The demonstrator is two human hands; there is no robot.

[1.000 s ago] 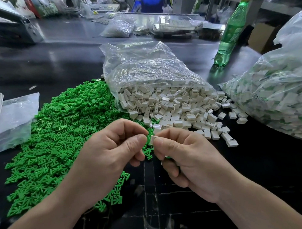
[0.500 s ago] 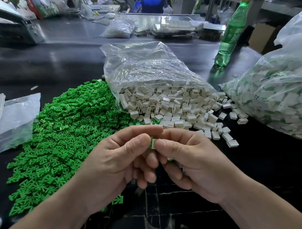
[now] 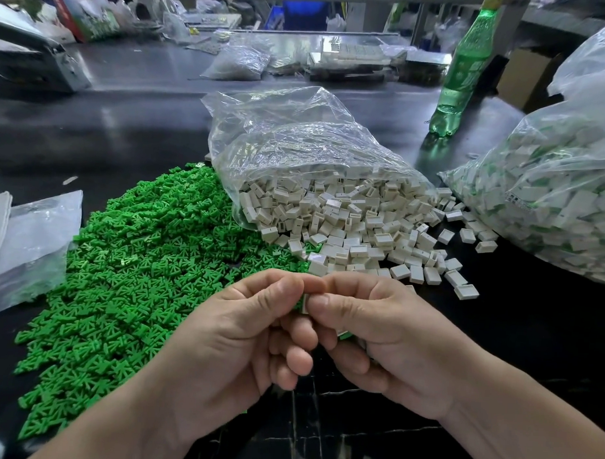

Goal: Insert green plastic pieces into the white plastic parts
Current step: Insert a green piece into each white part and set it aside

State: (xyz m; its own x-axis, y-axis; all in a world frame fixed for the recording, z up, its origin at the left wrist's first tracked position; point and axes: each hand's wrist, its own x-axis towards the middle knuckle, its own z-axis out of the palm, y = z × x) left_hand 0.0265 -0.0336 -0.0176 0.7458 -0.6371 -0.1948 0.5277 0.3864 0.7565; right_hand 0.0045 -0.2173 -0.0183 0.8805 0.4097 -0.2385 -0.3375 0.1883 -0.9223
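Note:
My left hand (image 3: 242, 333) and my right hand (image 3: 386, 338) meet fingertip to fingertip over the near table. Between them they pinch one small white plastic part (image 3: 305, 303) with green showing at its left edge; fingers hide most of it. A second bit of green and white (image 3: 344, 335) peeks out under my right fingers. A wide heap of green plastic pieces (image 3: 138, 275) lies to the left. White plastic parts (image 3: 345, 227) spill from an open clear bag (image 3: 297, 140) just beyond my hands.
A large clear bag of white parts with green inside (image 3: 542, 196) sits at the right. A green bottle (image 3: 462, 73) stands behind it. Flat clear bags (image 3: 33, 240) lie at the left edge. The dark tabletop (image 3: 530, 340) shows near right; clutter lines the far edge.
My left fingers have closed further in against my right fingertips, covering more of the small part. Both hands stay in the same spot above the table.

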